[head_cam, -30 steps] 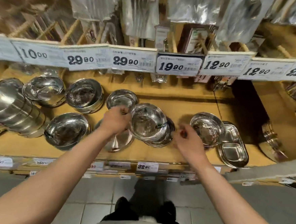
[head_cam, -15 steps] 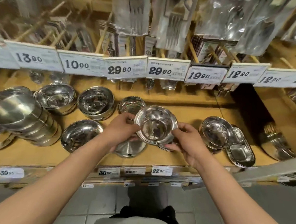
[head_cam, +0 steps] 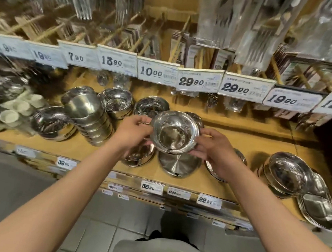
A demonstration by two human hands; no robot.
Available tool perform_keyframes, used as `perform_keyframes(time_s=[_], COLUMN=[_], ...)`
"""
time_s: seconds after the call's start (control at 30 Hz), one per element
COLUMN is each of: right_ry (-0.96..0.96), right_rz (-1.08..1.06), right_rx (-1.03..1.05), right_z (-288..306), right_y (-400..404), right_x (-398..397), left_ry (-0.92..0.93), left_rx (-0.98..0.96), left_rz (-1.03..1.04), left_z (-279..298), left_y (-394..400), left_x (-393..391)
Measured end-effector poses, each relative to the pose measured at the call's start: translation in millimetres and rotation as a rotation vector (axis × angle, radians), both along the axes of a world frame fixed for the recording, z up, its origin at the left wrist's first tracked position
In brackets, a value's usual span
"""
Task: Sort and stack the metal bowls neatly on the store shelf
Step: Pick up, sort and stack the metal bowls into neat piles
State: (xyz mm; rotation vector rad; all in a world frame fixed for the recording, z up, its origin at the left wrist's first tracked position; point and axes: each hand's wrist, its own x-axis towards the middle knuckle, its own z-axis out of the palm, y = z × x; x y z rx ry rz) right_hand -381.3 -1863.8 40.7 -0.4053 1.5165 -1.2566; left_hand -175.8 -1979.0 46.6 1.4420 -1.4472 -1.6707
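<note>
We hold a metal bowl (head_cam: 175, 132) above the store shelf (head_cam: 238, 142), left hand (head_cam: 132, 132) and right hand (head_cam: 215, 151) each with fingers grasping its rim, stacked bowls (head_cam: 89, 116) lying tilted to the left.

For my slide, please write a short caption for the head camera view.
Both hands, left hand and right hand, hold a steel bowl above the store shelf of metal bowls.
</note>
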Motion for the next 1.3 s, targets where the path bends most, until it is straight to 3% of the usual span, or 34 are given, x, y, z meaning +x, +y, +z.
perform_keyframes(time_s=[0.37,0.57,0.77,1.0,1.17,1.3], right_ry=[0.181,0.219,0.272,0.036,-0.010,-0.023], right_rz=[0.133,0.141,0.093,0.068,-0.006,-0.145], right_rx=[0.008,0.018,0.154,0.147,0.061,0.064], right_z=[-6.0,-33.4,-62.1,-70.5,-52.8,-42.0], right_y=[-15.3,10.9,27.8,43.2,34.9,14.2], right_x=[4.6,-18.4,-27.0,-11.2,4.4,27.4], left_ry=[0.013,-0.139,-0.177,-0.089,-0.003,-0.443], left_rx=[0.060,0.090,0.084,0.124,0.134,-0.155], left_rz=[0.116,0.105,0.058,0.060,0.100,0.183], left_z=[1.3,-38.8,-67.4,-66.8,-53.0,-62.1], left_y=[16.6,41.8,56.4,61.4,32.0,-6.6], left_x=[11.0,-25.8,-32.1,-22.6,9.1,70.3])
